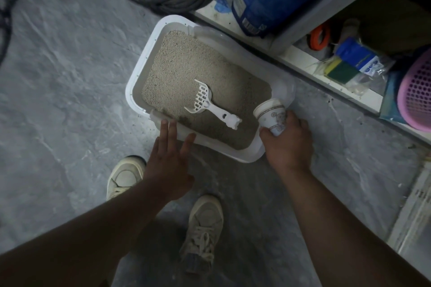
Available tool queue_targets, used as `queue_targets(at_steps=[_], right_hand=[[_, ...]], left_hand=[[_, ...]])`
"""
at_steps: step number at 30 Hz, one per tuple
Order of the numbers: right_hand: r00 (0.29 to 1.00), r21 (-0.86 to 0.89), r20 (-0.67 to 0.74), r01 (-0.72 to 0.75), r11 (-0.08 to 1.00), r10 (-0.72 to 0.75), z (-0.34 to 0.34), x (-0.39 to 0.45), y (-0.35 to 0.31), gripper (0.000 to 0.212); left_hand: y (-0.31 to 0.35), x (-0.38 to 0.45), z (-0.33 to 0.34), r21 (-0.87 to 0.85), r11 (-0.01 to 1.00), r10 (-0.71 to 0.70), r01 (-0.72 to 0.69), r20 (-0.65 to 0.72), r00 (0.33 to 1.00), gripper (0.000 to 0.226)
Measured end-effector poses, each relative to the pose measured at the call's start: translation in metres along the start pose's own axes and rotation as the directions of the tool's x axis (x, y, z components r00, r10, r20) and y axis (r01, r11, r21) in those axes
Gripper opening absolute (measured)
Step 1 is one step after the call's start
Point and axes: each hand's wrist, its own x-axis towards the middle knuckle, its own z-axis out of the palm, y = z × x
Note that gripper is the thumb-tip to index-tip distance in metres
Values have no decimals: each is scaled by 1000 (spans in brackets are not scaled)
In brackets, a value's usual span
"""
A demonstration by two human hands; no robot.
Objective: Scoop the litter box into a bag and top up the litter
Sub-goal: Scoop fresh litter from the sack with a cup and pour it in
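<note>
The right hand [288, 140] is gripping a paper cup [271, 116] tipped over the near right corner of the litter box [137, 70], while the left hand [169, 161] is resting flat-fingered on the near rim. This is looking like the top-up stage; no bag is showing, so scooping cannot be confirmed. On the floor by the shelf, the box is holding fairly level beige litter [186, 65], the white scoop [210, 105] lying on it.

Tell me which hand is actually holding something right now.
The right hand: its fingers curl round a patterned paper cup tipped over the litter box corner. The left hand lies flat, fingertips at the box's near rim.
</note>
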Motion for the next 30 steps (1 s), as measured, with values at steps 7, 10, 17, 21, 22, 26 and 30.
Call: queue_targets(at_steps=[7, 10, 17, 21, 22, 26, 30], right_hand=[[1000, -89, 9, 22, 996, -21, -2, -7, -3, 74], [999, -105, 8, 50, 993, -49, 0, -9, -5, 74], [998, -147, 4, 55, 988, -55, 6, -18, -5, 75], [997, -138, -3, 73, 988, -75, 7, -23, -4, 74], [998, -131, 5, 58, 990, -58, 6, -23, -3, 74], [999, -128, 35, 30, 991, -26, 2, -21, -1, 76], [998, -92, 62, 2, 996, 4, -2, -17, -2, 75]], left_hand=[[2, 5, -10, 6, 1000, -7, 6, 80, 997, 108], [3, 5, -12, 10, 1000, -12, 12, 88, 996, 107], [-2, 5, -13, 1, 1000, 14, -14, 92, 996, 107], [-3, 5, -17, -10, 1000, 17, -16, 106, 994, 108], [-3, 5, -18, -2, 1000, 23, -23, 109, 994, 109], [-6, 8, -22, -8, 999, 46, -45, 118, 992, 109], [-7, 12, -25, 19, 998, 54, -56, 125, 991, 111]])
